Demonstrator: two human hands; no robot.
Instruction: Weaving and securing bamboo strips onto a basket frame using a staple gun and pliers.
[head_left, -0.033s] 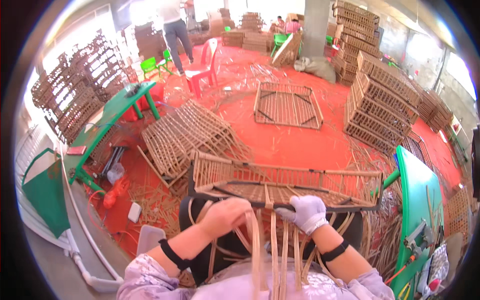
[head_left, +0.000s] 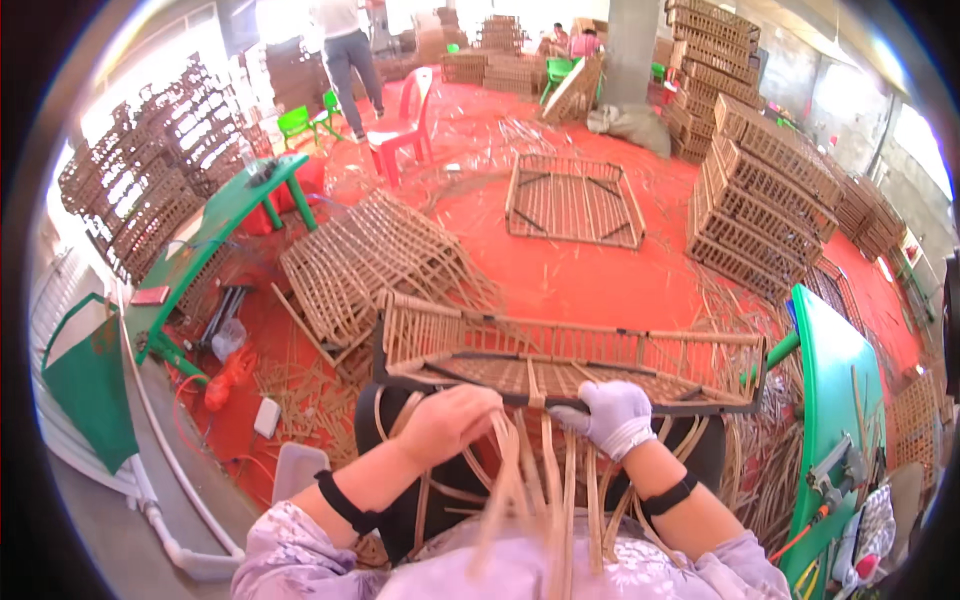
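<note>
A shallow rectangular woven basket [head_left: 460, 325] with a dark-bound rim stands tilted across my lap. Its near edge faces me, and long tan rattan-like strips [head_left: 551, 480] hang from it over my clothing. My left hand [head_left: 450, 425], bare, is closed around several of these strips just below the near rim; their lower ends are blurred. My right hand [head_left: 615, 415], in a pale glove, is closed on the near rim, its thumb pointing left along the edge. Between the hands, a strip is wrapped over the rim.
Green tables stand at left [head_left: 225, 220] and right [head_left: 840, 370], the right one bearing a tool. A half-woven frame [head_left: 375, 270] and a flat basket [head_left: 577, 200] lie on the red floor [head_left: 500, 280] among scraps. Tall basket stacks [head_left: 765, 190] and a red chair [head_left: 405, 130] stand farther back.
The strips under my left hand have swung and spread, with their ends blurred. Both hands keep nearly the same places; my right hand stays on the rim.
</note>
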